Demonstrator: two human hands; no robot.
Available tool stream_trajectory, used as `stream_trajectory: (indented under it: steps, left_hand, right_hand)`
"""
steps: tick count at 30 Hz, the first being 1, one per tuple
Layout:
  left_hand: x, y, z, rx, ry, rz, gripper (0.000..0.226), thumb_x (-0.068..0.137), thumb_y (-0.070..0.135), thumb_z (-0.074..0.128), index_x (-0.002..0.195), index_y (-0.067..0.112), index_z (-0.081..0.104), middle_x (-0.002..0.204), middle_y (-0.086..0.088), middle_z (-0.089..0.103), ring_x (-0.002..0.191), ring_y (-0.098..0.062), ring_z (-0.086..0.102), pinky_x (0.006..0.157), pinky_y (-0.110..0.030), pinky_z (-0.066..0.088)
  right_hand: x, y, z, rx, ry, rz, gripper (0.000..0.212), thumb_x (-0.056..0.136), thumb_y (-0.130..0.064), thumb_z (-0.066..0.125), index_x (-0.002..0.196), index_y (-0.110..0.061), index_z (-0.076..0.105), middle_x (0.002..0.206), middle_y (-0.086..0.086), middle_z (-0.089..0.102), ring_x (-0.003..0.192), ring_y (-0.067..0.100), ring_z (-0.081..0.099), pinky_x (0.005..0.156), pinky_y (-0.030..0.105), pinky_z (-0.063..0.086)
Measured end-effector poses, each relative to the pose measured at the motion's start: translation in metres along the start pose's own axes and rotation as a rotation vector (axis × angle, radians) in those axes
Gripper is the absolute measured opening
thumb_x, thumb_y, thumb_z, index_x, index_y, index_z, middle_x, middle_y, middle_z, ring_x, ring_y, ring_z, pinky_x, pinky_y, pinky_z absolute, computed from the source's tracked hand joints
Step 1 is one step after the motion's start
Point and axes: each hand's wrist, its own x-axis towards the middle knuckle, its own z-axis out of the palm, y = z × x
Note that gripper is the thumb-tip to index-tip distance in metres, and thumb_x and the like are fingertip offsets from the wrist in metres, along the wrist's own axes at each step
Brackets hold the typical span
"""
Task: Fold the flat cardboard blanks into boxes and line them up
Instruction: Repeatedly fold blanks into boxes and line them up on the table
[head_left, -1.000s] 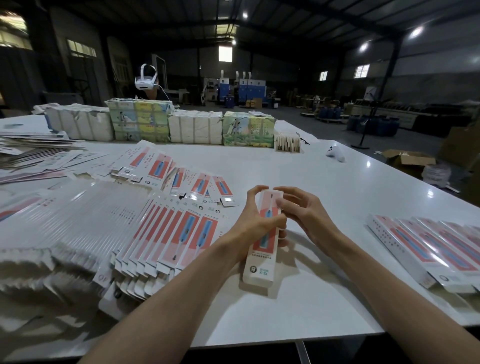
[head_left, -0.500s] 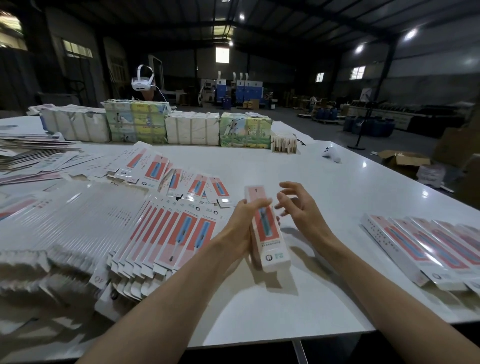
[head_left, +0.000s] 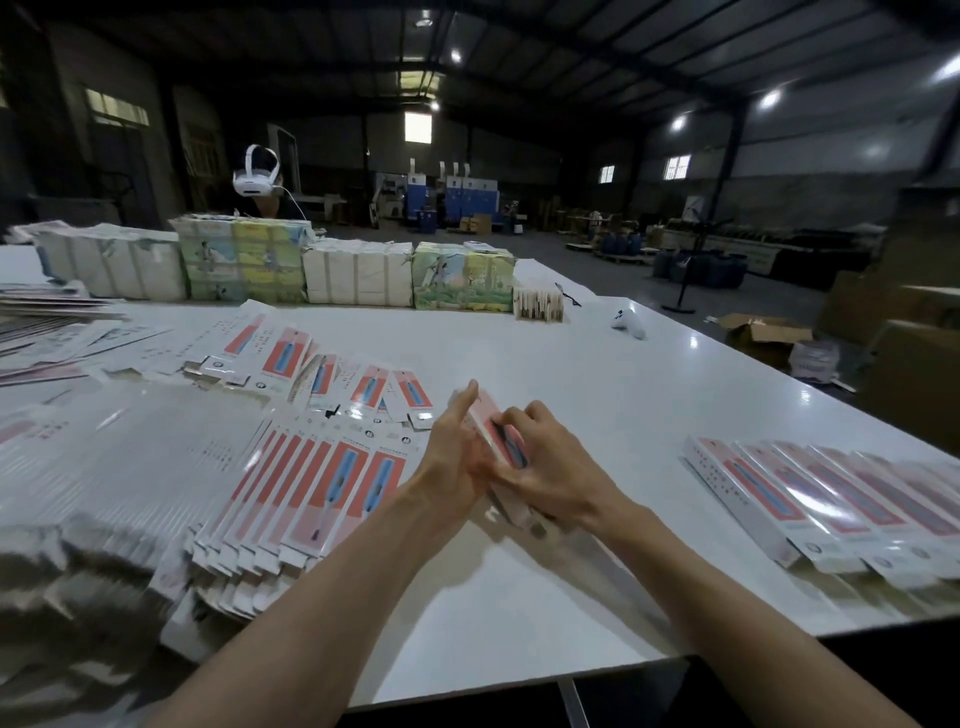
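Nearest you, your forearms are framing the bare table (head_left: 519, 623) and pointing in at the box (head_left: 505, 440), which you are holding between both hands. Your right hand (head_left: 556, 467) is lying over the box's right side, its fingers (head_left: 514, 415) curling across the red face, so it is gripping the box. Your left hand (head_left: 452, 462) is pressing against the box's left side with the thumb pointing up along the edge. Its fingers are hiding behind the card and blurring, so you cannot tell whether they are wrapping round or lying flat. The box's long axis is running away from you, with the far end leaning a little left and the near end dipping toward the table. Whether that end is touching the table is unclear.

What the next move is turning on is this: the row (head_left: 831, 512) of finished boxes is lying well to the right of the box, on your right hand's side, and its boxes are slanting much as the box is. So placing is probably calling for a sideways carry rather than a turn, with your right hand the nearer one.

Left of the box, the fanned blanks (head_left: 311, 483) are lying near your left hand. Beyond the box, the bundles (head_left: 358, 273) are lining the far edge.
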Motion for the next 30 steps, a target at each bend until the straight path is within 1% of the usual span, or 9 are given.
stream_trajectory:
  steps: [2,4,6,8,11,16,23,27,30]
  left_hand:
    - [-0.001,-0.004,-0.002,0.239,-0.057,0.044,0.053,0.106,0.055,0.054,0.131,0.010,0.067,0.118,-0.011,0.076,0.109,-0.026,0.074,0.099,-0.045,0.058]
    - [-0.001,-0.010,-0.004,0.531,-0.069,0.117,0.038,0.109,0.044,0.052,0.119,0.016,0.075,0.112,-0.008,0.079,0.107,-0.023,0.075,0.100,-0.041,0.057]
    - [0.003,-0.017,-0.009,0.725,-0.065,0.172,0.025,0.108,0.025,0.054,0.110,0.019,0.078,0.108,-0.009,0.077,0.099,-0.019,0.073,0.090,-0.033,0.061]
    - [0.004,-0.021,-0.012,0.882,-0.092,0.234,0.025,0.104,0.015,0.057,0.103,0.024,0.080,0.099,-0.008,0.077,0.085,-0.009,0.073,0.078,-0.025,0.062]
    - [0.004,-0.025,-0.016,1.137,-0.160,0.284,0.026,0.100,0.018,0.058,0.099,0.033,0.079,0.089,0.008,0.078,0.081,-0.005,0.073,0.078,-0.026,0.058]
    - [-0.002,-0.027,-0.015,1.292,-0.196,0.270,0.025,0.096,0.032,0.055,0.100,0.045,0.076,0.090,0.027,0.072,0.083,0.005,0.068,0.072,-0.023,0.049]
    - [-0.003,-0.026,-0.014,1.325,-0.208,0.294,0.024,0.099,0.031,0.056,0.099,0.045,0.076,0.090,0.021,0.073,0.085,0.007,0.066,0.073,-0.019,0.047]
    - [-0.005,-0.029,-0.015,1.323,-0.200,0.322,0.024,0.098,0.029,0.056,0.097,0.044,0.076,0.090,0.017,0.072,0.082,0.004,0.067,0.071,-0.018,0.051]
    - [-0.007,-0.028,-0.012,1.343,-0.150,0.416,0.024,0.095,0.029,0.055,0.094,0.041,0.076,0.085,0.015,0.073,0.077,0.000,0.071,0.065,-0.019,0.055]
  right_hand:
    - [-0.007,0.002,-0.008,-0.032,0.089,0.010,0.052,0.092,-0.062,0.062,0.129,-0.025,0.059,0.101,-0.005,0.047,0.075,0.011,0.059,0.069,0.023,0.050]
    - [-0.017,0.013,-0.023,-0.095,0.141,0.048,0.049,0.095,-0.052,0.067,0.135,-0.025,0.058,0.102,-0.004,0.048,0.076,0.010,0.059,0.070,0.020,0.053]
    - [-0.029,0.030,-0.039,-0.177,0.102,0.152,0.056,0.094,-0.050,0.070,0.141,-0.023,0.054,0.108,-0.002,0.049,0.086,0.014,0.061,0.077,0.026,0.059]
    - [-0.043,0.049,-0.054,-0.275,0.064,0.256,0.058,0.094,-0.052,0.069,0.143,-0.023,0.053,0.114,-0.001,0.050,0.095,0.015,0.059,0.082,0.029,0.057]
    - [-0.066,0.072,-0.070,-0.533,-0.014,0.387,0.050,0.100,-0.052,0.058,0.139,-0.021,0.052,0.124,0.000,0.049,0.108,0.016,0.050,0.096,0.034,0.049]
    - [-0.091,0.088,-0.085,-0.828,0.008,0.473,0.039,0.102,-0.047,0.046,0.124,-0.017,0.057,0.125,0.003,0.049,0.113,0.019,0.046,0.105,0.036,0.042]
    - [-0.083,0.087,-0.096,-0.975,-0.117,0.596,0.038,0.102,-0.035,0.053,0.135,-0.016,0.058,0.136,0.007,0.052,0.126,0.026,0.047,0.109,0.038,0.038]
    - [-0.043,0.062,-0.076,-0.810,-0.012,0.449,0.029,0.102,-0.028,0.050,0.127,-0.015,0.056,0.132,0.007,0.054,0.120,0.025,0.051,0.105,0.039,0.042]
    - [-0.011,0.036,-0.047,-0.630,0.107,0.320,0.025,0.102,-0.024,0.050,0.123,-0.014,0.060,0.118,0.005,0.063,0.104,0.023,0.059,0.095,0.039,0.050]
